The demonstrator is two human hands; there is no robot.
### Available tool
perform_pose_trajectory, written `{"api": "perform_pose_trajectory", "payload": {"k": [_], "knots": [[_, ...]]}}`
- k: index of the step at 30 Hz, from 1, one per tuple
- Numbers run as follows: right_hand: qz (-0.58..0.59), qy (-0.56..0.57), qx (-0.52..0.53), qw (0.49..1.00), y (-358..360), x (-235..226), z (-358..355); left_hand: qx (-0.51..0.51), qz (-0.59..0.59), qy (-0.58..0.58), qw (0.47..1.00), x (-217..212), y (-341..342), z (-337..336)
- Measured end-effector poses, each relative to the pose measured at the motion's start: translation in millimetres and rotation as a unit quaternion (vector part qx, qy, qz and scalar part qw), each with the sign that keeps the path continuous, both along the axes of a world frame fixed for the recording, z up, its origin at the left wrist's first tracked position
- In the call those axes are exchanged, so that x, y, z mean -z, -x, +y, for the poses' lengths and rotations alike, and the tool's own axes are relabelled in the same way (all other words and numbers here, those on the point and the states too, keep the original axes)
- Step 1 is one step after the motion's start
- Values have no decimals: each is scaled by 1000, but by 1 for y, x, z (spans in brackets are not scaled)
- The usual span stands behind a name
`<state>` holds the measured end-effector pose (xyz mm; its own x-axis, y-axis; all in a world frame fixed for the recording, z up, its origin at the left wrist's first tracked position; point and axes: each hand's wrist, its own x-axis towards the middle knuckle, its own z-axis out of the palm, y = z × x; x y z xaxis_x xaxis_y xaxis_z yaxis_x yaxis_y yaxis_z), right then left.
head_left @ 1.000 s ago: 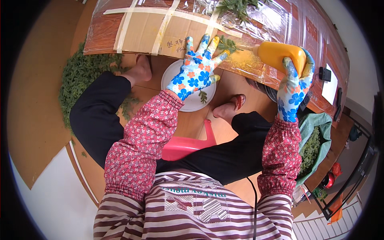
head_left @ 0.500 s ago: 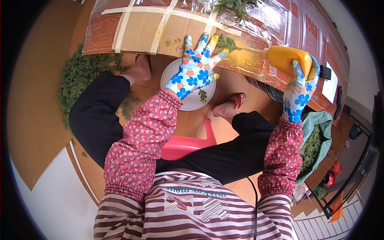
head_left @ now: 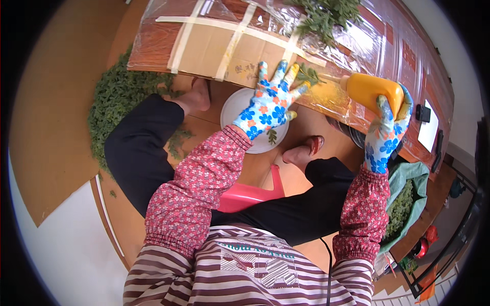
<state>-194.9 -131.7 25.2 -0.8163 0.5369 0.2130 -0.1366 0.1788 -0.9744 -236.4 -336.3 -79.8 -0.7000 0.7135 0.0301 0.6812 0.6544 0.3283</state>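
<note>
Yellow bottle (head_left: pixel 375 94) clamped in R hand (head_left: pixel 383 135), nozzle (head_left: pixel 343 81) approx 9 o'clock; L hand (head_left: pixel 268 104) palm-down, splayed, sprig (head_left: pixel 308 75) nr its 2 o'clock.

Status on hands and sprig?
Right hand gripping yellow squeeze bottle, nozzle toward green sprig. Left hand spread beside sprig. Nothing visible between nozzle and sprig.

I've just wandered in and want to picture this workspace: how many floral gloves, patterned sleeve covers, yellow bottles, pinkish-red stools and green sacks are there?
Floral gloves: 2
Patterned sleeve covers: 2
Yellow bottle: 1
Pinkish-red stool: 1
Green sack: 1
Total: 7
</note>
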Motion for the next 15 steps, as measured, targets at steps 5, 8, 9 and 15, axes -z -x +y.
{"api": "perform_pose_trajectory", "payload": {"k": [5,8,9,15], "knots": [[-15,-45,6,999,1,2,-1,10,15,22,1000,5,1,4],[-15,-29,-2,999,1,1,-3,12,-13,14,1000,4,1,1],[-16,-25,-6,1000,2,1,-4,13,-8,22,1000,7,1,1],[-27,-37,10,999,1,2,-3,10,-3,23,1000,6,1,2]]}}
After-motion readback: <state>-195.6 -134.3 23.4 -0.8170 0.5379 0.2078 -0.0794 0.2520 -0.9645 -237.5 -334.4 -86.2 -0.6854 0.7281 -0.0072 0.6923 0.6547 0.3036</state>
